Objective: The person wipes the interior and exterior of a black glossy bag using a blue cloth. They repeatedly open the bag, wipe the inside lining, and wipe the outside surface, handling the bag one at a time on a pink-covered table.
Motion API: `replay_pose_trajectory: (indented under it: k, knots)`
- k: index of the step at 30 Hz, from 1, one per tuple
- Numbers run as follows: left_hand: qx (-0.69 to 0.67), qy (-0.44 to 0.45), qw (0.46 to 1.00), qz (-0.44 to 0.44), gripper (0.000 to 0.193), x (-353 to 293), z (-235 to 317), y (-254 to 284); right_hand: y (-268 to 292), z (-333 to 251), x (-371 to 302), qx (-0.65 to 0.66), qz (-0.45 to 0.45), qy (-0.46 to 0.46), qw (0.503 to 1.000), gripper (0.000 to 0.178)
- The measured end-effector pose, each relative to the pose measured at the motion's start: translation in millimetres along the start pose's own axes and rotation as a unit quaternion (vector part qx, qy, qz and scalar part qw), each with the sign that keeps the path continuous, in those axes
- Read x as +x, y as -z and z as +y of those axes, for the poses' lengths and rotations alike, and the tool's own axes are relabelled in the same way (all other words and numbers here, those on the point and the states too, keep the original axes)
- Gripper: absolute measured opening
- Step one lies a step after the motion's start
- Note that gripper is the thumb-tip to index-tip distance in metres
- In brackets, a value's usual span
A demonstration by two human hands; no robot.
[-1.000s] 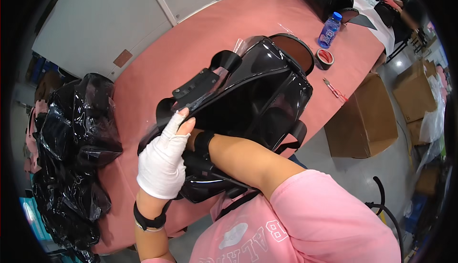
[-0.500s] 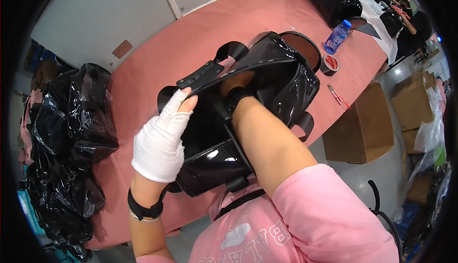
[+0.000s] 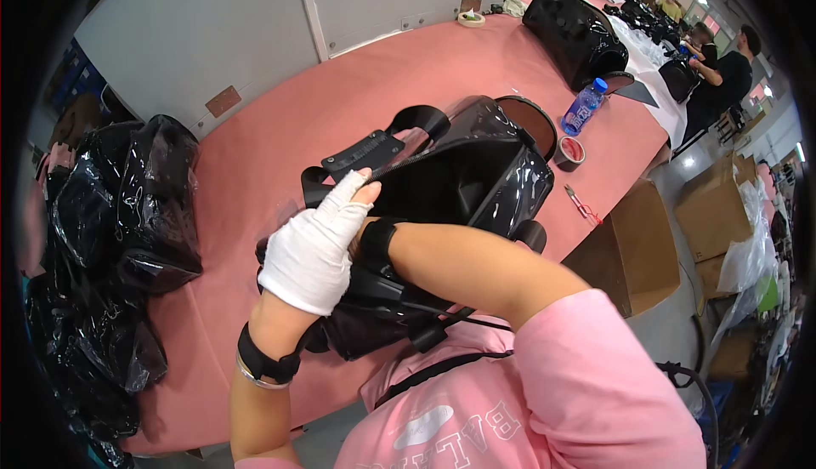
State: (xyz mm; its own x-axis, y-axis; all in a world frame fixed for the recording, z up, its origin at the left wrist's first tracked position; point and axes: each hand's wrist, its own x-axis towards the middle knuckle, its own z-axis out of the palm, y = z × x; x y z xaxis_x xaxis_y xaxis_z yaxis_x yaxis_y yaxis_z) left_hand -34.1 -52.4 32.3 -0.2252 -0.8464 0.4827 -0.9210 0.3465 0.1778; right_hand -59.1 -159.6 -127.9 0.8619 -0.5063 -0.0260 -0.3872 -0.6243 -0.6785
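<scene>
A glossy black bag lies on the table in front of me, its zipped mouth spread. My left hand, in a white fingerless glove, grips the bag's zipper edge, thumb on top, beside a black handle. Reaching into the mouth from the right is my right forearm, with a black band at the wrist. The right hand's fingers are hidden inside the bag, behind the left hand.
Wrapped black bags are piled at the left. Toward the right lie a blue-capped bottle, a tape roll and red-handled snips. Another black bag sits farther back. A cardboard box stands beyond the right edge; people work far right.
My right hand has moved from deep in the bag's far right side back left, close to my left hand. The view has shifted, and my left hand still grips the edge.
</scene>
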Motion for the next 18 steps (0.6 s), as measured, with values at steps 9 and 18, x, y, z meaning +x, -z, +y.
replay_pose_trajectory:
  k: [9, 18]
  knots:
    - [0.02, -0.043, 0.999, -0.022, 0.051, 3.1, 23.9, 2.1, 119.9, -28.4, -85.2, 0.048, -0.217, -0.113, 0.969, 0.038]
    - [0.098, -0.032, 0.995, -0.015, 0.051, 9.9, 3.0, -6.4, 211.2, 23.9, -152.9, 0.617, 0.306, -0.376, 0.62, 0.023]
